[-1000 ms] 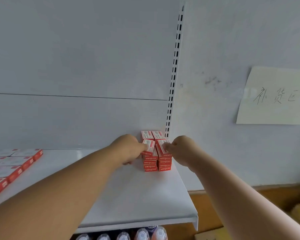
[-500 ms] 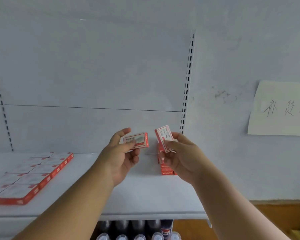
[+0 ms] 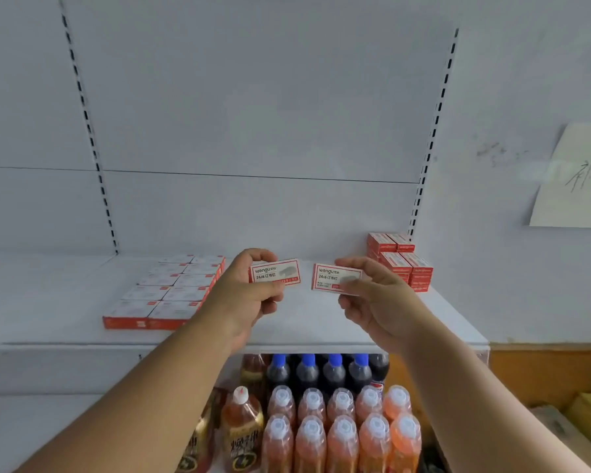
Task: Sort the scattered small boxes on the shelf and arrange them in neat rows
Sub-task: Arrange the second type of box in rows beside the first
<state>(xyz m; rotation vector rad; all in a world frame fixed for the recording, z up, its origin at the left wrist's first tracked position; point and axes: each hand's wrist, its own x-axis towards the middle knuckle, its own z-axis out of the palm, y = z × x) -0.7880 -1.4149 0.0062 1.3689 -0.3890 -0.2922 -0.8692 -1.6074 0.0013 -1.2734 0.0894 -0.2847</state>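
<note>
Both boxes have come off the right stack [image 3: 401, 261]: left hand [image 3: 244, 302] pinches one box [image 3: 276, 272], right hand [image 3: 381, 302] another [image 3: 335, 278], likely bound for the left rows [image 3: 171, 290].

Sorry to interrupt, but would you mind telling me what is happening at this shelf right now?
A person holds one small red-and-white cardboard staple box in each hand, the left hand and the right hand, above the white metal shelf. A stack of matching red boxes stands at the back right, and flat red-and-white boxes lie in two rows on the left.
</note>
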